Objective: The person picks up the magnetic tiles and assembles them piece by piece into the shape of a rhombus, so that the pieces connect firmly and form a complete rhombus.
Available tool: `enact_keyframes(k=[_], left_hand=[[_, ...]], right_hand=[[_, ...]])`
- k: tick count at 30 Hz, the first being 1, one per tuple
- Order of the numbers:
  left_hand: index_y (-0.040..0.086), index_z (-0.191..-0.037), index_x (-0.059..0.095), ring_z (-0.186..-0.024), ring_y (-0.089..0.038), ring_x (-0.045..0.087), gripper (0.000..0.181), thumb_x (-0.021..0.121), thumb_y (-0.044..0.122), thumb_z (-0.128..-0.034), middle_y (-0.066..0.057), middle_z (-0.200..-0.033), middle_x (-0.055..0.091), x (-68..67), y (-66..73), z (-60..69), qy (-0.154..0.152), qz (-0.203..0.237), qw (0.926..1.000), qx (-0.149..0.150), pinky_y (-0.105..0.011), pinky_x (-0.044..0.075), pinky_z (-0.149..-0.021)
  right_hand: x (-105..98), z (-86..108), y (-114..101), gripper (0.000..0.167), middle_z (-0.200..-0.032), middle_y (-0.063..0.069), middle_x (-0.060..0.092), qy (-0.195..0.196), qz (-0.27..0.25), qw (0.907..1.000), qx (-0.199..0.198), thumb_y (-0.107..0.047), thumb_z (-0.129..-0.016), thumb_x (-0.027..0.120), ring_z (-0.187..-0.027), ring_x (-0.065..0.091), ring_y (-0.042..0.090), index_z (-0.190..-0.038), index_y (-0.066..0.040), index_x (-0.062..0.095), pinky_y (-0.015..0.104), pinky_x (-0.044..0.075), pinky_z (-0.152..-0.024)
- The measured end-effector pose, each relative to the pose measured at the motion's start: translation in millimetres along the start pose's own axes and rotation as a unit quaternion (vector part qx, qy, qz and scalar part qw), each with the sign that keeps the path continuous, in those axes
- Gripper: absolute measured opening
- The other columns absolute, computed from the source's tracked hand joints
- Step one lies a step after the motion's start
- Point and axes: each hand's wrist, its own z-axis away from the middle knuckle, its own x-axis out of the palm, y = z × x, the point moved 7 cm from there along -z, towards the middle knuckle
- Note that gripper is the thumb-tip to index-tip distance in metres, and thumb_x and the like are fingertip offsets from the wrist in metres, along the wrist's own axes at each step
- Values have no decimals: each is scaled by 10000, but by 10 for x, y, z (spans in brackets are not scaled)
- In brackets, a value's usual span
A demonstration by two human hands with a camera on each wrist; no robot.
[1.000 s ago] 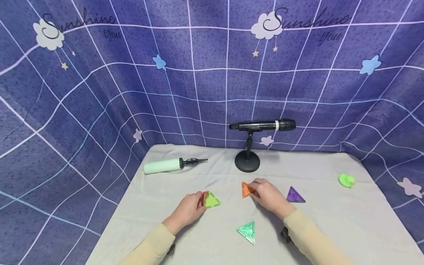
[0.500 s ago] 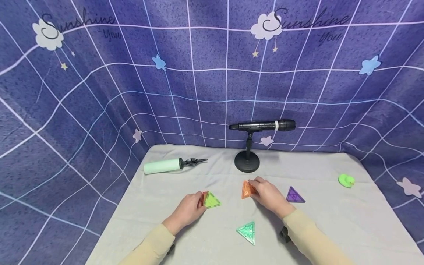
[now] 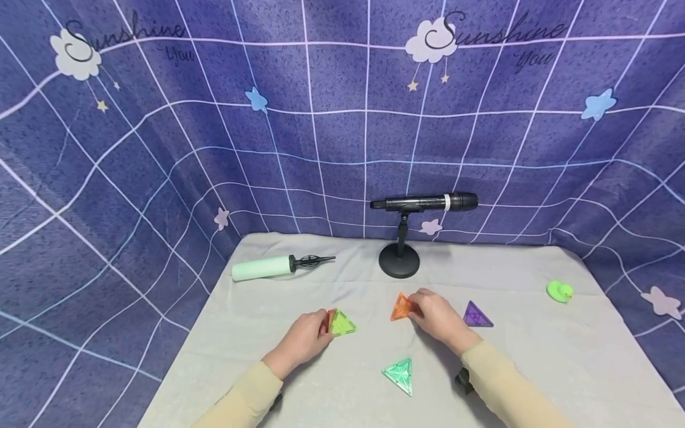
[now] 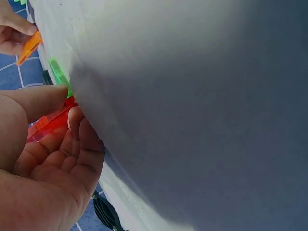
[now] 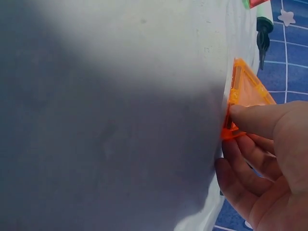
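Observation:
My left hand (image 3: 301, 339) pinches a red triangular magnetic tile (image 4: 52, 120) between thumb and fingers, and much of that tile is hidden. Against the red tile's right side lies a lime-green triangular tile (image 3: 342, 324). My right hand (image 3: 437, 316) pinches an orange triangular magnetic tile (image 5: 249, 89) at its right edge. In the right wrist view the thumb lies on the orange tile's frame, with fingers behind it. A gap of table separates the orange tile from the green one. Between my forearms a teal triangular tile (image 3: 400, 374) lies flat.
Right of my right hand lies a purple triangular tile (image 3: 475, 316). A green toy duck (image 3: 559, 291) sits farther right. Behind stand a microphone on a stand (image 3: 399, 260) and a mint-coloured hand pump (image 3: 263, 268). A purple curtain (image 3: 342, 137) encloses the table (image 3: 508, 279).
The orange tile has been turned in my right hand and shows its face more fully. That hand has shifted slightly right. My left hand and its tile have stayed in place.

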Motion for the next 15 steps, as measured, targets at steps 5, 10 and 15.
enact_keyframes(k=[5, 10, 15], left_hand=[[135, -865, 536, -580, -51, 409, 251, 781, 114, -914, 83, -661, 457, 7, -8, 0, -2, 2, 10000, 18, -254, 361, -541], [135, -859, 534, -576, -48, 402, 257, 784, 107, -913, 83, -658, 457, 8, -13, 1, 6, 14, 10000, 35, -252, 356, -541], [135, -862, 537, -578, -48, 407, 253, 783, 111, -915, 83, -664, 463, 10, -14, 6, -23, 10, 10000, 12, -254, 360, -544]], right_hand=[[-20, 8, 11, 158, -812, -35, 607, -51, -59, 9999, 99, -8, -815, 849, -722, 535, 115, -901, -78, 735, 347, 498, -664], [-15, 8, -1, 145, -785, -57, 586, -157, -111, 9998, 106, -21, -819, 838, -699, 504, 103, -865, -96, 722, 328, 473, -644], [11, 5, -41, 188, -738, -75, 522, -203, -117, 9997, -6, -26, -813, 831, -672, 468, 98, -809, -126, 672, 303, 432, -613]])
